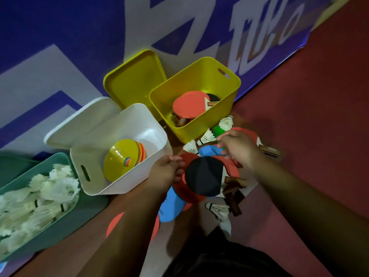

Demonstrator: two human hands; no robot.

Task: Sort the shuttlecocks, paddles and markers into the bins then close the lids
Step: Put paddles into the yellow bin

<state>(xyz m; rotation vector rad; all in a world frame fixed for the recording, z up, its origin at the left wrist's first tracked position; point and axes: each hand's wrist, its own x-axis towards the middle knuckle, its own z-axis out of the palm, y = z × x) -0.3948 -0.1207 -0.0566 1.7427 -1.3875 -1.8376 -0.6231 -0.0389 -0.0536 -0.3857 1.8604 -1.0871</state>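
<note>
A pile lies on the floor before me: a black paddle (205, 176) on top of a red paddle (191, 194), blue markers (209, 151), a green marker (218, 130) and loose shuttlecocks (207, 135). My left hand (166, 172) curls its fingers on the red paddle's left edge. My right hand (237, 146) reaches over the blue and green markers with bent fingers; its grip is hidden. The yellow bin (199, 134) holds paddles. In the white bin (151, 176) lie stacked disc markers, and shuttlecocks fill the green bin (65, 222).
All three bins stand open in a row along the blue and white wall. The yellow lid (131, 80) and the white lid (83, 120) lean behind their bins. Wooden paddle handles (233, 193) stick out right of the pile. Red floor stretches to the right.
</note>
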